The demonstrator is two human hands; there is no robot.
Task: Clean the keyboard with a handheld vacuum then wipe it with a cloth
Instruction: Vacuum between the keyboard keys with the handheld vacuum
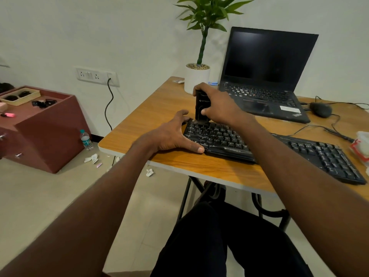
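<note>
A black keyboard point(311, 152) lies slantwise on the wooden table point(151, 114). My right hand point(217, 104) grips a small black handheld vacuum point(201, 104), held upright with its nozzle down on the keyboard's far left corner. My left hand point(171, 134) rests against the keyboard's left end, fingers spread, thumb along the front edge and forefinger by the back corner. My right forearm hides the keyboard's middle. A white and red packet point(361, 146) sits at the table's right edge; I cannot tell whether it is the cloth.
An open black laptop point(265, 76) stands behind the keyboard, with a white potted plant point(196, 76) to its left and a wired mouse point(320, 109) to its right. On the floor to the left are a red cabinet point(50, 132), a water bottle point(86, 139) and paper scraps.
</note>
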